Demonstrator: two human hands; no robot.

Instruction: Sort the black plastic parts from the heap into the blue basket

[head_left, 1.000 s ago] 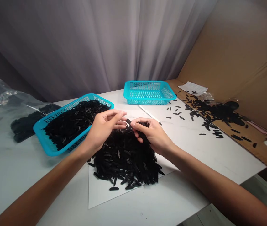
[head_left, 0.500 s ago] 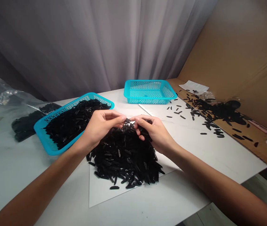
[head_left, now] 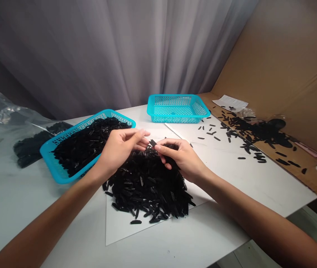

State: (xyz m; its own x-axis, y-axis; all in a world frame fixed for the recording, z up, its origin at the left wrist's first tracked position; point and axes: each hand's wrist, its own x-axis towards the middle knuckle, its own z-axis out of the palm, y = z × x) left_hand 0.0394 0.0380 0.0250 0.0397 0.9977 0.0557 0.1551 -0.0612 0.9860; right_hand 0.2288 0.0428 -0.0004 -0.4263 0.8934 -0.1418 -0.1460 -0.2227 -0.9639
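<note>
Between the thumb and index finger of my right hand (head_left: 179, 154) is a small flat black piece (head_left: 153, 143), its tip pointing up and left. My left hand (head_left: 122, 146) is just left of it, thumb and fingers apart, with nothing visible in them. Both hands are above a heap of narrow black pieces (head_left: 150, 186) with pointed ends, which lies on a white sheet (head_left: 116, 227). A few pieces in the heap show paler faces with small marks. My hands hide the back of the heap.
A blue basket (head_left: 55, 173) full of black pieces stands left of the heap. Another blue basket (head_left: 178, 120) is at the back. Black pieces (head_left: 255, 128) lie scattered at right on cardboard. A clear plastic bag (head_left: 27, 123) holding black pieces lies far left.
My left thumb and fingers have come apart, away from the black piece. The piece is now in my right hand's pinch, showing more of its length. The heap looks the same.
</note>
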